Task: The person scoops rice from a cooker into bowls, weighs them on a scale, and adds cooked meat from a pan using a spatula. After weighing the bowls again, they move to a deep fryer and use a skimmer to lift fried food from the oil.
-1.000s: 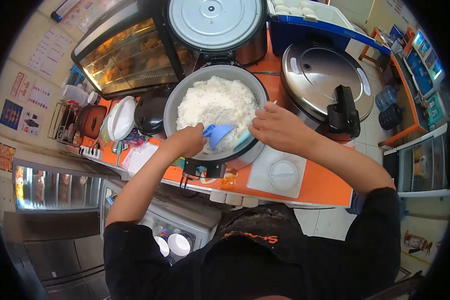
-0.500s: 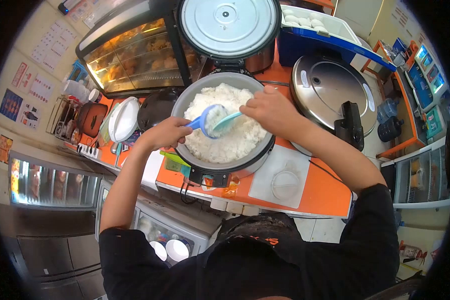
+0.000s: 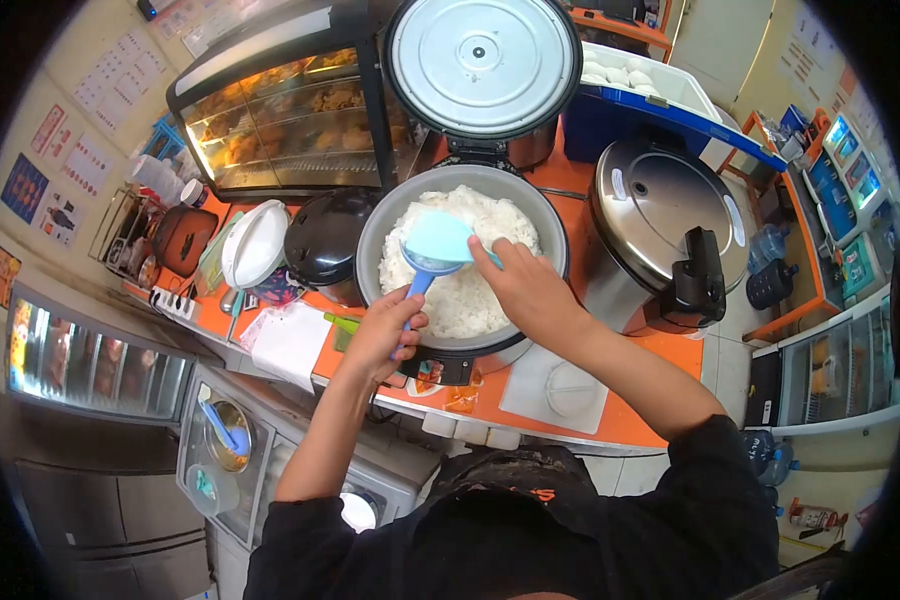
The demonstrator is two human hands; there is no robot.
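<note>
White cooked rice [image 3: 470, 300] fills the grey pot of an open rice cooker [image 3: 553, 225]. Closed round its handle, my left hand [image 3: 382, 335] holds a blue ladle [image 3: 422, 280] over the left part of the rice. My right hand [image 3: 520, 285] grips a light turquoise rice paddle [image 3: 440, 238]. The paddle's flat blade lies across the top of the ladle's bowl and hides most of what is inside. Behind the pot the cooker's pale lid [image 3: 480, 70] stands raised.
A closed steel rice cooker [image 3: 660, 215] stands to the right. A lit glass food cabinet [image 3: 280, 120] is at the back left, a blue cooler [image 3: 610, 110] at the back right. Beside the pot sit a black cooker [image 3: 325, 235] and a white bowl [image 3: 253, 245].
The ladle has swung lower, its handle now pointing down toward me. The paddle has moved left and turned flat over the ladle's bowl. The whole view has shifted slightly.
</note>
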